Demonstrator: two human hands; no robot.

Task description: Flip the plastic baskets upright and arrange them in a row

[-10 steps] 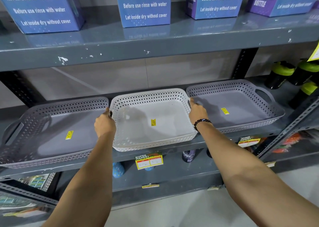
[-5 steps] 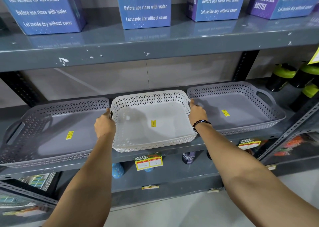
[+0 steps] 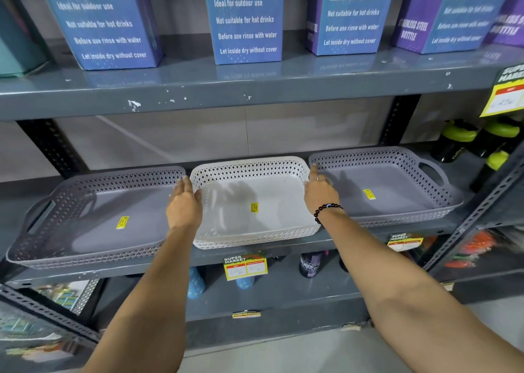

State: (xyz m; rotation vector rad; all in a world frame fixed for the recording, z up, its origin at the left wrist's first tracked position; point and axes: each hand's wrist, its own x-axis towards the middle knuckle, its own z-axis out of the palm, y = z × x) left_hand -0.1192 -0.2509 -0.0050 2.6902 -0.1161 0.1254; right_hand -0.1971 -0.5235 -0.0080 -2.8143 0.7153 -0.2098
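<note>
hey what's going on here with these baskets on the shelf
A person is arranging three plastic baskets on a grey shelf. All three sit upright in a row: a grey basket on the left, a white basket in the middle, another grey basket on the right. The left hand and right hand are open at either side of the white one, gripping nothing. The row looks about finished.

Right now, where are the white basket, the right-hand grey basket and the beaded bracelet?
white basket (image 3: 263, 228): head view, on its bare floor.
right-hand grey basket (image 3: 397, 179): head view, on its bare floor.
beaded bracelet (image 3: 326, 209): head view, on the beads at the right wrist.
</note>
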